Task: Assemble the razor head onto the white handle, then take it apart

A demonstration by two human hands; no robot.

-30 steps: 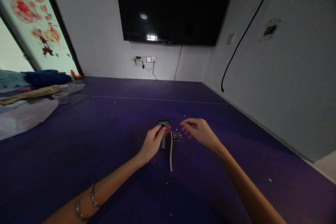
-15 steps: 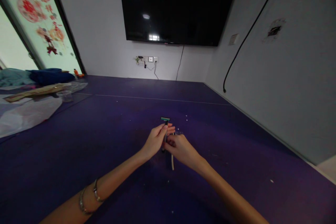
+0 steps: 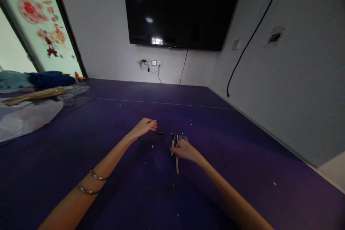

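Observation:
My right hand (image 3: 185,150) is closed on a razor (image 3: 173,143), its thumb and fingers gripping the handle just above the purple surface. At the razor's top the small head end points away from me. My left hand (image 3: 145,125) is off to the left, fingers loosely curled and slightly apart, with nothing visible in them. A small dark green piece (image 3: 160,133) is just right of its fingertips; its kind is unclear. Beside the razor, partly behind my right hand, runs a thin pale strip (image 3: 177,167). A clear plastic piece (image 3: 183,137) is beyond my right knuckles.
The purple surface (image 3: 107,143) carries scattered white specks. White plastic sheeting (image 3: 29,118), a dark blue cloth (image 3: 51,79) and an orange object (image 3: 79,77) lie at the left. A black cable (image 3: 249,41) hangs along the right wall, and a television (image 3: 180,10) is on the far wall.
My left hand has let go of the razor and moved left. The razor is lower, in my right hand alone. A dark green piece now shows between the hands.

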